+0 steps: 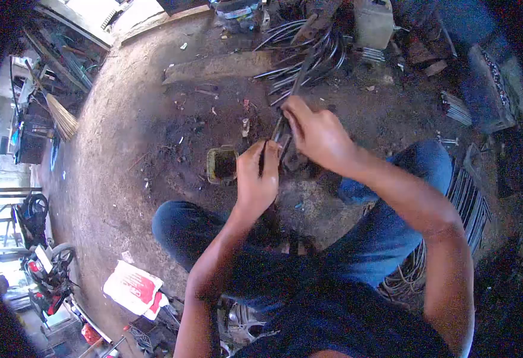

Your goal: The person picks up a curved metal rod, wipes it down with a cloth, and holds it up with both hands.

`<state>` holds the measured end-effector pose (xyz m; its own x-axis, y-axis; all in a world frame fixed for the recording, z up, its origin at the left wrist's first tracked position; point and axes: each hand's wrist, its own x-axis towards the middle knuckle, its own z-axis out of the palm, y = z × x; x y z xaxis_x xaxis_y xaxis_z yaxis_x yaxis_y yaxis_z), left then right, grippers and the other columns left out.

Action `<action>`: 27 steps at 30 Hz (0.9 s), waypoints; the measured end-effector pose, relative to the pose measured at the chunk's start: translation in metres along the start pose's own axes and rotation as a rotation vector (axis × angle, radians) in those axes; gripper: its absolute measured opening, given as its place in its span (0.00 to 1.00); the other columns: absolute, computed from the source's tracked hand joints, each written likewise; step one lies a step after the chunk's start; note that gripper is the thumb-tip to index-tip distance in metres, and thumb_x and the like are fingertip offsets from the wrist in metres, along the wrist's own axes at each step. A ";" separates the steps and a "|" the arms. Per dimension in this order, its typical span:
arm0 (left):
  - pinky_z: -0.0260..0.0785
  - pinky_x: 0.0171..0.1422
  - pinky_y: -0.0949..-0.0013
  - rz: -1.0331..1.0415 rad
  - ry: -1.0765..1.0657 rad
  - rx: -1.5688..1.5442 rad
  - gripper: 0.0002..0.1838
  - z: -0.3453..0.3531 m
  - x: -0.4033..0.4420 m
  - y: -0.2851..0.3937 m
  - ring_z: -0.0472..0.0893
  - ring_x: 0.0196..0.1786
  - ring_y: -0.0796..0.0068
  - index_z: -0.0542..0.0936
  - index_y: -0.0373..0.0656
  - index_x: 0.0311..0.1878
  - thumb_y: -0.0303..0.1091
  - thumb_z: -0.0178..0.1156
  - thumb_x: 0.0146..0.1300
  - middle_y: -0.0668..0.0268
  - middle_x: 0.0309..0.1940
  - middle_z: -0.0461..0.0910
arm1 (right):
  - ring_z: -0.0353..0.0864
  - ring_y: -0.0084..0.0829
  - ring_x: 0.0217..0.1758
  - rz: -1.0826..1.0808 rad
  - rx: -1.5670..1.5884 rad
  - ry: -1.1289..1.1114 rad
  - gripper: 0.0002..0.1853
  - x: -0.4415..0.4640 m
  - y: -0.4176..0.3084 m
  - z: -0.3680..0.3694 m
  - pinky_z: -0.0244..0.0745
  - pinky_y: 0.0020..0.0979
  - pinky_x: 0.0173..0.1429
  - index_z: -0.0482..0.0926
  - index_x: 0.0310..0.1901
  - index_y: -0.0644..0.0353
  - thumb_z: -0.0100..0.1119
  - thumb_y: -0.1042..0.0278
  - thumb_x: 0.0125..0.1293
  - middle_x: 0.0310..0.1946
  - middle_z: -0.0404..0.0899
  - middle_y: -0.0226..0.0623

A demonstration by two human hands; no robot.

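Observation:
My left hand [257, 176] is closed in a pinch, thumb and fingers pressed round the lower end of a thin dark rod [280, 127]. Just above and to the right, my right hand [324, 137] is curled shut on the same rod. Its line seems to run on past my right fist toward a heap of bent metal rods or tubes [331, 55] on the floor, though my fingers hide part of it. Left of my left hand stands a small squarish container [210, 174] with dark contents.
A wooden plank [220, 65] lies ahead, and a pale jerrycan [374, 25] stands at the back. Long thin rods [469, 197] are stacked by my right knee. A white and red sack [131, 289] lies at lower left; a broom [62, 117] leans at far left.

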<state>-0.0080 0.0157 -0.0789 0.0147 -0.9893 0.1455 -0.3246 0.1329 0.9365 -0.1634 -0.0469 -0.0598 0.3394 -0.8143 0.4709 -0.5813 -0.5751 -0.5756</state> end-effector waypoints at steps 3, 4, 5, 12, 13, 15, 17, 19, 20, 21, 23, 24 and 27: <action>0.55 0.24 0.75 -0.048 -0.040 0.018 0.12 0.000 -0.004 0.010 0.64 0.21 0.88 0.80 0.36 0.35 0.33 0.51 0.71 0.74 0.18 0.69 | 0.79 0.57 0.37 0.184 -0.084 0.115 0.07 0.043 0.056 -0.015 0.75 0.52 0.38 0.71 0.45 0.62 0.53 0.72 0.67 0.32 0.78 0.57; 0.60 0.28 0.71 -0.064 -0.051 -0.026 0.12 0.004 -0.006 0.004 0.70 0.23 0.80 0.79 0.34 0.35 0.32 0.51 0.70 0.65 0.20 0.72 | 0.79 0.58 0.36 0.268 -0.152 0.156 0.07 0.055 0.073 -0.017 0.75 0.50 0.37 0.71 0.45 0.61 0.54 0.73 0.66 0.32 0.78 0.57; 0.65 0.31 0.67 -0.076 -0.062 -0.071 0.12 0.006 -0.007 0.000 0.75 0.25 0.72 0.78 0.32 0.35 0.30 0.51 0.69 0.56 0.21 0.76 | 0.79 0.58 0.36 0.259 -0.159 0.162 0.07 0.051 0.067 -0.015 0.75 0.50 0.37 0.71 0.45 0.61 0.54 0.73 0.66 0.32 0.78 0.57; 0.50 0.23 0.79 -0.113 -0.024 -0.159 0.12 0.004 -0.008 0.002 0.62 0.21 0.90 0.79 0.37 0.36 0.34 0.51 0.72 0.78 0.18 0.66 | 0.79 0.57 0.38 0.151 -0.034 0.127 0.06 0.038 0.040 -0.022 0.76 0.46 0.36 0.73 0.42 0.63 0.53 0.72 0.67 0.34 0.79 0.55; 0.50 0.23 0.79 -0.073 -0.027 -0.182 0.12 0.007 -0.006 0.006 0.61 0.20 0.90 0.79 0.37 0.36 0.33 0.51 0.72 0.78 0.18 0.66 | 0.78 0.57 0.38 0.217 -0.023 0.158 0.06 0.048 0.058 -0.024 0.75 0.47 0.35 0.73 0.42 0.63 0.54 0.72 0.67 0.33 0.78 0.55; 0.50 0.23 0.79 -0.066 -0.038 -0.147 0.12 0.006 -0.002 0.010 0.61 0.20 0.90 0.78 0.38 0.36 0.33 0.51 0.72 0.78 0.18 0.66 | 0.80 0.56 0.27 0.192 -0.141 0.213 0.08 0.039 0.046 -0.012 0.77 0.52 0.31 0.73 0.43 0.61 0.53 0.68 0.67 0.24 0.78 0.56; 0.49 0.22 0.78 -0.166 0.000 -0.236 0.12 0.003 0.001 0.006 0.61 0.20 0.90 0.78 0.38 0.36 0.33 0.50 0.72 0.78 0.18 0.66 | 0.80 0.55 0.26 0.066 -0.037 0.011 0.10 0.005 0.000 -0.002 0.76 0.52 0.30 0.71 0.44 0.59 0.57 0.69 0.63 0.22 0.78 0.54; 0.49 0.22 0.78 -0.125 0.021 -0.163 0.12 0.000 0.003 0.001 0.61 0.20 0.90 0.78 0.37 0.36 0.33 0.50 0.72 0.77 0.17 0.66 | 0.80 0.55 0.26 -0.037 -0.042 -0.073 0.08 0.003 -0.006 -0.011 0.76 0.53 0.30 0.71 0.42 0.60 0.56 0.68 0.64 0.22 0.78 0.55; 0.50 0.22 0.77 -0.112 0.004 -0.113 0.12 0.000 0.001 0.011 0.61 0.20 0.90 0.78 0.37 0.34 0.33 0.50 0.72 0.77 0.17 0.66 | 0.80 0.55 0.26 0.021 -0.038 0.018 0.08 0.012 0.011 -0.012 0.76 0.53 0.30 0.71 0.43 0.60 0.54 0.68 0.65 0.22 0.78 0.56; 0.50 0.22 0.77 -0.087 -0.008 -0.068 0.13 0.002 0.001 0.016 0.62 0.20 0.90 0.77 0.37 0.32 0.33 0.50 0.72 0.77 0.16 0.66 | 0.80 0.56 0.26 0.070 -0.043 0.113 0.08 0.031 0.038 -0.015 0.76 0.54 0.30 0.71 0.43 0.60 0.53 0.67 0.66 0.23 0.78 0.56; 0.51 0.22 0.76 -0.049 -0.003 -0.072 0.14 0.008 -0.003 0.008 0.62 0.20 0.90 0.76 0.38 0.31 0.33 0.50 0.72 0.77 0.16 0.66 | 0.80 0.56 0.27 0.068 -0.084 0.228 0.08 0.042 0.052 -0.017 0.76 0.54 0.30 0.71 0.44 0.61 0.52 0.67 0.67 0.23 0.78 0.57; 0.51 0.22 0.76 -0.017 -0.006 -0.064 0.14 0.009 -0.001 0.006 0.62 0.20 0.90 0.76 0.38 0.29 0.33 0.50 0.71 0.76 0.15 0.66 | 0.80 0.56 0.26 0.106 -0.105 0.151 0.09 0.035 0.038 -0.013 0.76 0.53 0.30 0.71 0.44 0.61 0.52 0.67 0.67 0.24 0.78 0.57; 0.52 0.22 0.76 -0.012 0.068 -0.068 0.14 0.002 0.005 0.009 0.62 0.19 0.90 0.77 0.38 0.30 0.32 0.50 0.71 0.76 0.15 0.66 | 0.80 0.55 0.24 -0.107 0.034 -0.090 0.11 -0.006 -0.010 0.000 0.75 0.53 0.29 0.72 0.47 0.58 0.55 0.65 0.65 0.21 0.77 0.54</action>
<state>-0.0129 0.0122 -0.0700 0.0831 -0.9847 0.1529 -0.2587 0.1269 0.9576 -0.1597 -0.0366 -0.0568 0.4638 -0.7507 0.4704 -0.5131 -0.6605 -0.5482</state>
